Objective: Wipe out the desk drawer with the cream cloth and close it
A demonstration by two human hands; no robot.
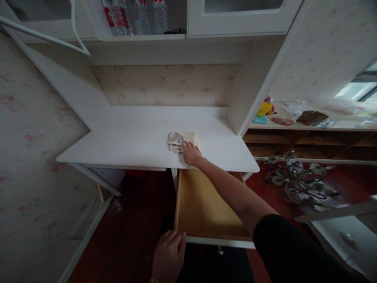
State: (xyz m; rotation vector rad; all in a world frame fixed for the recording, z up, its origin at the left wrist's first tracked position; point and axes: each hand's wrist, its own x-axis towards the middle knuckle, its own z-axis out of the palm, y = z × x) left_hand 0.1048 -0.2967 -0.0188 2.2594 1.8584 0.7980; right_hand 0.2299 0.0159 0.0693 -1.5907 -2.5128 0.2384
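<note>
A folded cream cloth (191, 138) with a dark printed pattern lies on the white desktop (138, 137). My right hand (192, 153) reaches forward and rests on the cloth's near edge, its fingers stretched out over it. Below the desktop, a wooden drawer (203, 208) is pulled out, its bottom bare where visible, and my right forearm passes above it. At the drawer's front left corner, my left hand (170, 253) is closed with curled fingers, covering the end of the front panel. Its fingertips are partly hidden. A round knob (220, 250) shows on the drawer front.
Overhead, a cabinet shelf (144, 37) holds several plastic bottles (141, 17). A white frame (59, 39) hangs at upper left. To the right are a low wooden shelf unit (273, 137), a chandelier (300, 177) on the red floor, and white furniture (338, 236).
</note>
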